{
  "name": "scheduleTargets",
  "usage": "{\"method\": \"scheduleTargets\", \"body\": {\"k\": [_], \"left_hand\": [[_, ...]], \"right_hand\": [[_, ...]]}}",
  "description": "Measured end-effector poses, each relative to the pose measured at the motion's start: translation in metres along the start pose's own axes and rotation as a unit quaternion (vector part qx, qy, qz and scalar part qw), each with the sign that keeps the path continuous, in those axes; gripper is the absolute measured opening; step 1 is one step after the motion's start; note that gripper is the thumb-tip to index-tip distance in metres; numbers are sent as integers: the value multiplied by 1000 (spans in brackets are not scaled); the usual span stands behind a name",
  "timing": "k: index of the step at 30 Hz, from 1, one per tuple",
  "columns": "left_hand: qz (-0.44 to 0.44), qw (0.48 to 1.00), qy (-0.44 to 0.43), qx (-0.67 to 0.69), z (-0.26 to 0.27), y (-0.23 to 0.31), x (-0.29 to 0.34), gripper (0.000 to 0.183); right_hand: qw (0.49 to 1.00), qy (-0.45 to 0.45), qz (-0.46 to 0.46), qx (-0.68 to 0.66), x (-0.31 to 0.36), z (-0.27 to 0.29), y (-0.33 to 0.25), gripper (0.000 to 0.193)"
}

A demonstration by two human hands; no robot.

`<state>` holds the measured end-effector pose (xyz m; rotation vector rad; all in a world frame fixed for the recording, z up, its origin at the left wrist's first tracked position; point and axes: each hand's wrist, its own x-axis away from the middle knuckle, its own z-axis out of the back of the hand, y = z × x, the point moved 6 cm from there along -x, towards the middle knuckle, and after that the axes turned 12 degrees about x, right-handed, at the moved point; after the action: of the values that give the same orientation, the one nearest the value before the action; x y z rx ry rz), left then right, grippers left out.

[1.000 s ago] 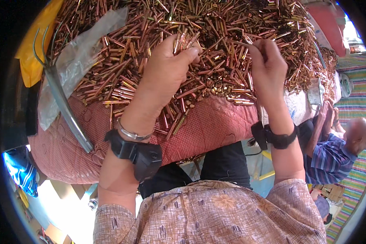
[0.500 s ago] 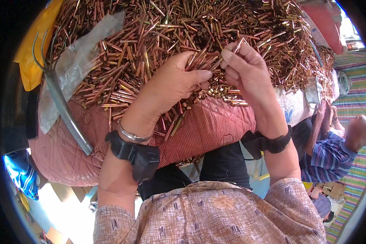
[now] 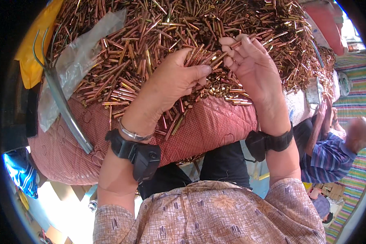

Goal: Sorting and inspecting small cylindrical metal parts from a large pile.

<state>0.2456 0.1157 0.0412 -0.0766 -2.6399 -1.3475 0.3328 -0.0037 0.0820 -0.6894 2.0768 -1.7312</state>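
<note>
Red checked quilted padding (image 3: 215,120) fronts a heap of slim copper-coloured metal pieces (image 3: 130,55). Leftward lies a grey metal pronged fork (image 3: 67,107). The left hand (image 3: 177,77) grips a gathered bunch; the right hand (image 3: 256,69), fingers partly spread, apparently pinches one piece. Most remain loose.

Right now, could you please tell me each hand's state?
Left hand: closed on a bunch of copper-coloured rods.
Right hand: loosely closed on a similar rod.

- Before you: metal rods (image 3: 130,59) beyond padded cloth (image 3: 215,122).
- On your left: a hand rake (image 3: 65,105) across a plastic bag (image 3: 79,53).
- On your right: a co-worker (image 3: 333,158).
</note>
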Motion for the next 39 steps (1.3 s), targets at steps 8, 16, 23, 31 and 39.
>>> {"method": "scheduleTargets", "body": {"k": [8,16,23,31,39], "left_hand": [[1,1000,-6,0,0,0,0,18],[12,1000,0,-7,1,-2,1,17],[12,999,-26,24,-1,-3,0,15],[4,998,-4,59,3,-1,2,21],[-12,998,-2,58,4,0,0,15]], "right_hand": [[1000,13,-15,10,3,-1,9,15],[999,0,-31,-15,8,2,10,12],[998,21,-57,-4,19,-13,31,11],[992,-52,-34,110,23,-33,37,9],[834,139,172,506,5,31,-13,14]]}}
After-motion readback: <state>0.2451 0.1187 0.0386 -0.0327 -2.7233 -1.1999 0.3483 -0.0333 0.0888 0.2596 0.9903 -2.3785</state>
